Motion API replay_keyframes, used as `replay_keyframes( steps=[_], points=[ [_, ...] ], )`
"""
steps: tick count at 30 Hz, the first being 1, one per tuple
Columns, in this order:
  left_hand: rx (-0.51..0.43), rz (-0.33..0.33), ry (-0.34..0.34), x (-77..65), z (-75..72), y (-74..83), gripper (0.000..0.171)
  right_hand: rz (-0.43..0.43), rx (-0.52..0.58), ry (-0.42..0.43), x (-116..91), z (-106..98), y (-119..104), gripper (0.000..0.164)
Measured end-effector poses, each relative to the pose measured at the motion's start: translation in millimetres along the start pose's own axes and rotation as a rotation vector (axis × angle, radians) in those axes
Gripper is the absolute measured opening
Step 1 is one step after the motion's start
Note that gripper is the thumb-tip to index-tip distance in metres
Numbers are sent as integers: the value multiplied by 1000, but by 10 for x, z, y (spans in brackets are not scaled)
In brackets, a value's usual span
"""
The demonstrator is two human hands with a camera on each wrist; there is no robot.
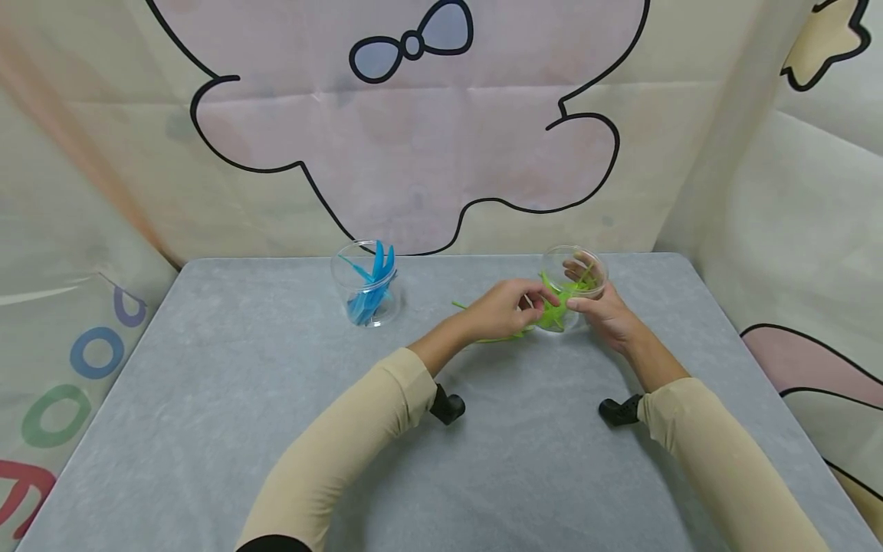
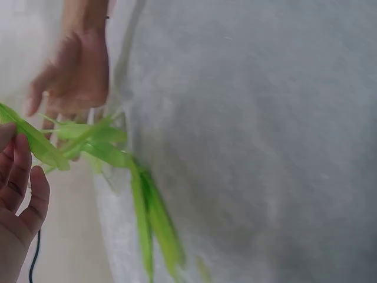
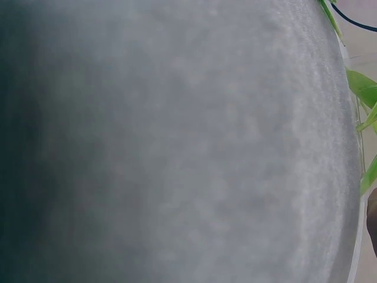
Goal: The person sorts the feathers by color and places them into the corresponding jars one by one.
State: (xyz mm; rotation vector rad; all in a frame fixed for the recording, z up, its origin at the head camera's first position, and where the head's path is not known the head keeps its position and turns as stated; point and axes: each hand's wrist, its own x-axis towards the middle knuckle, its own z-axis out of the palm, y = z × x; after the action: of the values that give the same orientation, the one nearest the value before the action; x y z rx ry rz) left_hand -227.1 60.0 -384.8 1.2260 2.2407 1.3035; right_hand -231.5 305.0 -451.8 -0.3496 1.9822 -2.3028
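Note:
My right hand holds a tilted clear plastic cup near the table's far edge, fingers behind it and thumb on the near side. Thin, tapered, bright green strips are bunched in and at the cup; their exact kind is unclear. At the cup's left side my left hand pinches one flat green strip between thumb and fingertip. More green strips lie on the table below the left hand. The right wrist view shows mostly tablecloth, with green strip ends at its right edge.
A second clear cup stands upright to the left, holding several long blue pieces. Grey cloth covers the table. Behind it hangs a printed curtain. Black wrist mounts stick out beneath both sleeves.

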Motion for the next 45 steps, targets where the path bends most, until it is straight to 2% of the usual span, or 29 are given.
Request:
replay_keyframes(
  steps=[7, 16, 27, 31, 38, 45],
  points=[
    [-21, 20, 14, 93, -52, 119, 23, -3, 16, -15, 2, -9, 17, 77],
    [-23, 22, 77, 235, -62, 260, 24, -13, 58, -27, -10, -7, 26, 75],
    [-181, 3, 202, 407, -103, 405, 23, 49, 14, -20, -28, 7, -26, 68],
    [-209, -8, 239, 473, -93, 404, 22, 55, 11, -7, -36, 10, -24, 71],
    [-232, 2, 307, 538, -19, 310, 22, 34, 39, -14, -46, 13, -10, 76],
    [-188, -11, 327, 550, 15, 243, 22, 28, 39, -18, -36, 16, -19, 74]
  ],
)
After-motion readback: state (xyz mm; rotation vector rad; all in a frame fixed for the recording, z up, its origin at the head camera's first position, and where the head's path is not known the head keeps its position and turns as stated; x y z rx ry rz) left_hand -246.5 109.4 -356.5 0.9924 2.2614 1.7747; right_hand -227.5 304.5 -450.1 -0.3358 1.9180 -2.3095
